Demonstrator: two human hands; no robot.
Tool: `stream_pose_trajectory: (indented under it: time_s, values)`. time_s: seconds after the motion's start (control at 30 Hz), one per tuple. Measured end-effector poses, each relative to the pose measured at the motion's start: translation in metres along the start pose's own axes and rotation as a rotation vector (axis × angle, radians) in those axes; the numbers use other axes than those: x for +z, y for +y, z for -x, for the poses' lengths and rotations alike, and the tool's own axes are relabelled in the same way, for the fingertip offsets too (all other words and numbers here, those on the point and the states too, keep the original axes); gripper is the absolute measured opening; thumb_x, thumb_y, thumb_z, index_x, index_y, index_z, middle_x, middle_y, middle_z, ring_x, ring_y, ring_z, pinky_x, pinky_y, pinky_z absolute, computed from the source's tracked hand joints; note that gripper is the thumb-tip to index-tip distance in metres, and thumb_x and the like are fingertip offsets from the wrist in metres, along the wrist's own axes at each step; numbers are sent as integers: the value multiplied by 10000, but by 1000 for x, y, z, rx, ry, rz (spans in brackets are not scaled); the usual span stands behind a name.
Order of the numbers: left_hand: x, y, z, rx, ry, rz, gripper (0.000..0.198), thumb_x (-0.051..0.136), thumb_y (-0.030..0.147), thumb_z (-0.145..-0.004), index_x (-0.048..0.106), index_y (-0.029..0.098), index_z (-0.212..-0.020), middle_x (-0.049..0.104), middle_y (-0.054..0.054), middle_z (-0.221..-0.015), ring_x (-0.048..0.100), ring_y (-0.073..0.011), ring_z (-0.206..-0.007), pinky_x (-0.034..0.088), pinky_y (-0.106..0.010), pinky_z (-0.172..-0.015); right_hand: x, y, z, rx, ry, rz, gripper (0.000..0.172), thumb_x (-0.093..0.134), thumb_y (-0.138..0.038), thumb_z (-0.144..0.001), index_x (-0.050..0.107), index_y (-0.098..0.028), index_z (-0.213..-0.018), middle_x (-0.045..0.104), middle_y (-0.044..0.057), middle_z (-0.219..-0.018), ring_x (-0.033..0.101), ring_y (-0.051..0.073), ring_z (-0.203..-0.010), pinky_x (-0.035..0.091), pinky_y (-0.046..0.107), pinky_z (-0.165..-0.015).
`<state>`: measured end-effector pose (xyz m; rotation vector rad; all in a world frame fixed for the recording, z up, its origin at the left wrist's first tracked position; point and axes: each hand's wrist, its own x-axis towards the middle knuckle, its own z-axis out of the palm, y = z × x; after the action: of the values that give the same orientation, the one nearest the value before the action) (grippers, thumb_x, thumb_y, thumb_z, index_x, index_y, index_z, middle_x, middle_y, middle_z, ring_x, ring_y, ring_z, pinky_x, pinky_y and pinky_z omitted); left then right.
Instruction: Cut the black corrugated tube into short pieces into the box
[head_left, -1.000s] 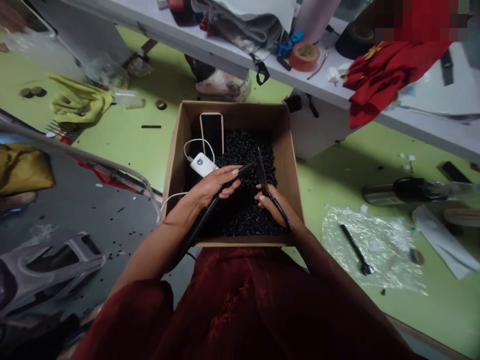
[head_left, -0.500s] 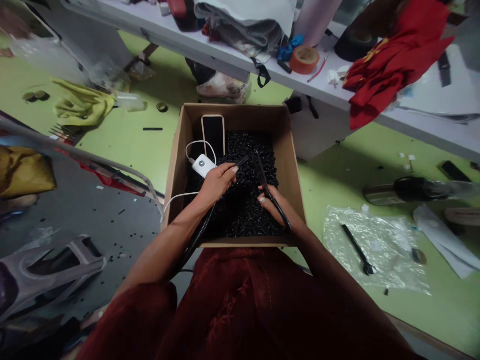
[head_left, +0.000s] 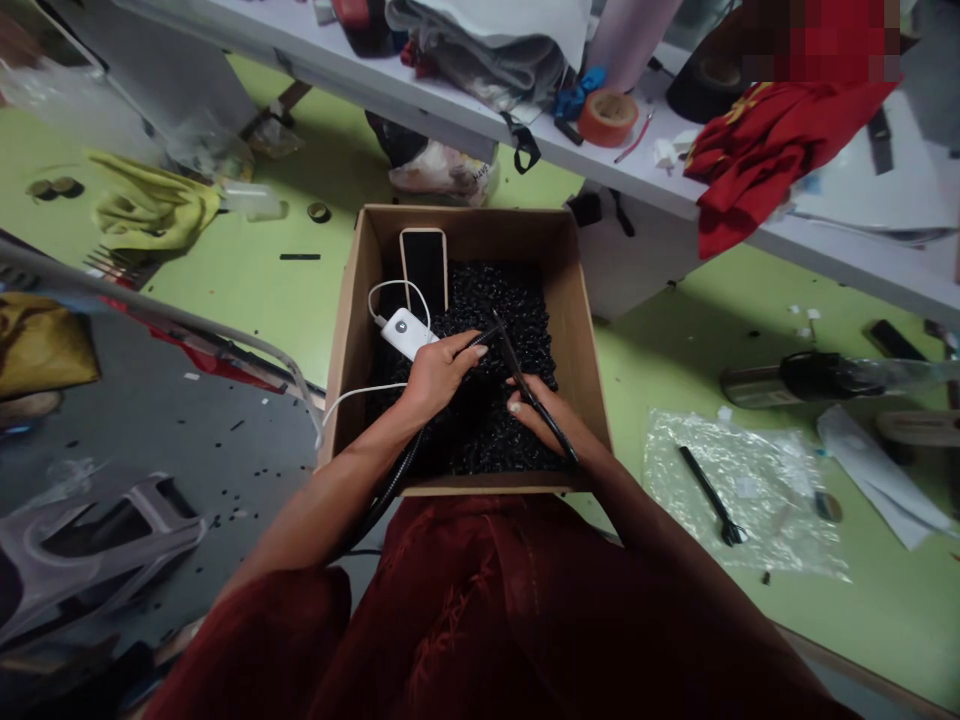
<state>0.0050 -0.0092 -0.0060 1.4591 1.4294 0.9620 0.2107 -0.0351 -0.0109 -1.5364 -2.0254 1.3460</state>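
Note:
A cardboard box (head_left: 585, 330) sits on my lap, filled with small black cut pieces (head_left: 517, 300). My left hand (head_left: 439, 372) is closed round a long black flexible tube (head_left: 397, 470) that runs down past my left forearm, its free end over the pieces. My right hand (head_left: 541, 412) is closed on black scissors (head_left: 517, 375), whose blades point up and left and meet the tube's tip. A phone (head_left: 424, 265) leans against the box's far wall. A white power bank (head_left: 405, 332) with a white cable lies beside my left hand.
A white table (head_left: 450, 105) crosses the top with an orange tape roll (head_left: 607, 117), red cloth (head_left: 765, 160) and bags. On the green floor lie a plastic sheet (head_left: 742, 490) with a black tool (head_left: 709, 497) at right and yellow cloth (head_left: 154, 205) at left.
The scissors have swung left and closed in on the tube's tip. My left hand has curled tighter round the tube. The hands are closer together.

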Motion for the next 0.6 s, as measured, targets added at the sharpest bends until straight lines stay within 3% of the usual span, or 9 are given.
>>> stream_pose_trajectory:
  time_s: [0.3, 0.6]
  values:
    - [2, 2, 1, -13, -59, -106, 291, 516, 343, -871, 702, 167, -1009, 663, -14, -774, 564, -141, -714, 408, -231, -702, 1, 3, -3, -7, -9, -7, 417, 493, -454, -857, 485, -215, -1199, 654, 35, -915, 612, 187, -800, 467, 318, -751]
    - [4, 5, 1, -14, -98, -76, 283, 507, 352, -879, 704, 153, -913, 608, 4, -691, 523, -122, -660, 390, -216, -651, 2, 2, -6, 10, 7, -7, 443, 495, -448, -852, 474, -188, -1209, 642, 46, -919, 607, 188, -796, 460, 313, -751]
